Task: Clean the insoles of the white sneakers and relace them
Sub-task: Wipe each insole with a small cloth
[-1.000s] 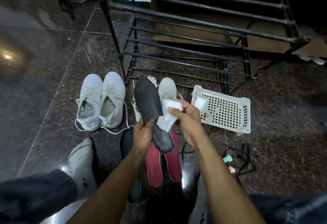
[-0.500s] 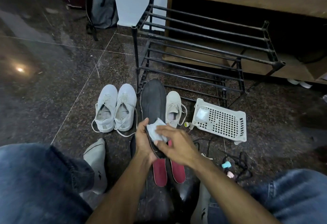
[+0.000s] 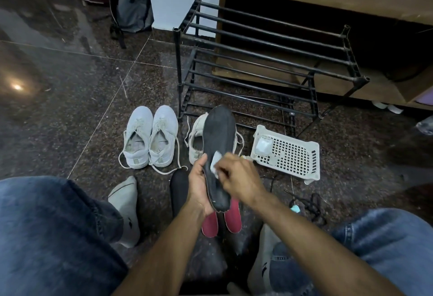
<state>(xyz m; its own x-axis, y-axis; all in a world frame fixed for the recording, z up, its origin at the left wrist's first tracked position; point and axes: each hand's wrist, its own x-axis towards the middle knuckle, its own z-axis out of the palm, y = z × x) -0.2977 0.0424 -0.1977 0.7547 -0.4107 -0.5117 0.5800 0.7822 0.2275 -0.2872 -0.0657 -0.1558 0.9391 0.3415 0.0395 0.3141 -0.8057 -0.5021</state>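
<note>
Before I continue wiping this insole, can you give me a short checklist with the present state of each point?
1. Left hand grips the black insole firmly: ok.
2. Right hand holds the wipe against the insole: ok.
3. Insole toe end already wiped: cannot tell.
4. Red insoles lie on the floor, waiting: ok.
5. Second black insole lies on the floor near the left hand: ok.
6. White sneakers have their laces in: ok, though loose.

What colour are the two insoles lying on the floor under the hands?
The two insoles on the floor are red, seen in the head view, the only one.
</note>
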